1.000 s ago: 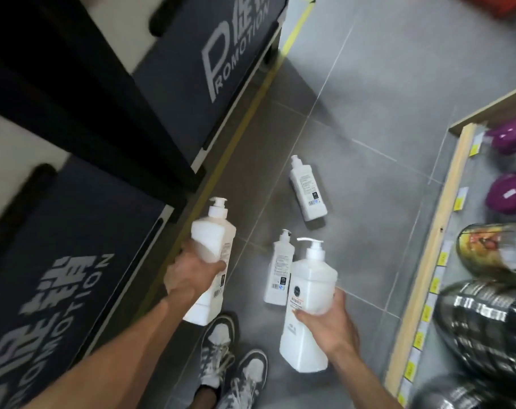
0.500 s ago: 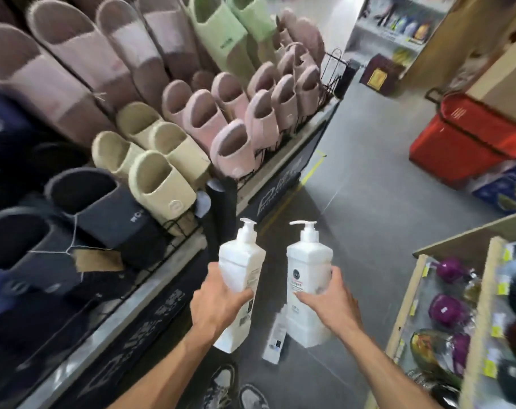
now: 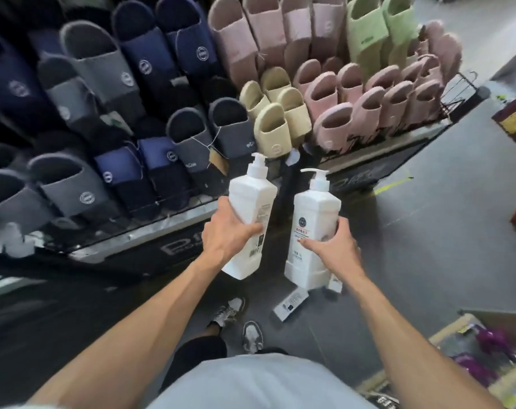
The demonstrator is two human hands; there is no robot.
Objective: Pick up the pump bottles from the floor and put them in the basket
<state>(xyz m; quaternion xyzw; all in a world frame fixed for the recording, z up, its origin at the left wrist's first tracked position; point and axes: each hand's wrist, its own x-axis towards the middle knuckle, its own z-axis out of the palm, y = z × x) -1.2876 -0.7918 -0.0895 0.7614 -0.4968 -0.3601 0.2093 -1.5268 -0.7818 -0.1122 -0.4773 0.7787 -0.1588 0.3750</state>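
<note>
Left pump bottle [image 3: 251,196] gripped in the left hand [image 3: 230,231], right pump bottle [image 3: 316,208] in the right hand [image 3: 333,246]; third bottle [image 3: 290,304] lies on the floor [image 3: 428,231].

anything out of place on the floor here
Yes: a small white bottle lies on its side on the grey floor, just ahead of the person's shoes and below the pump bottle held in the right hand.
</note>
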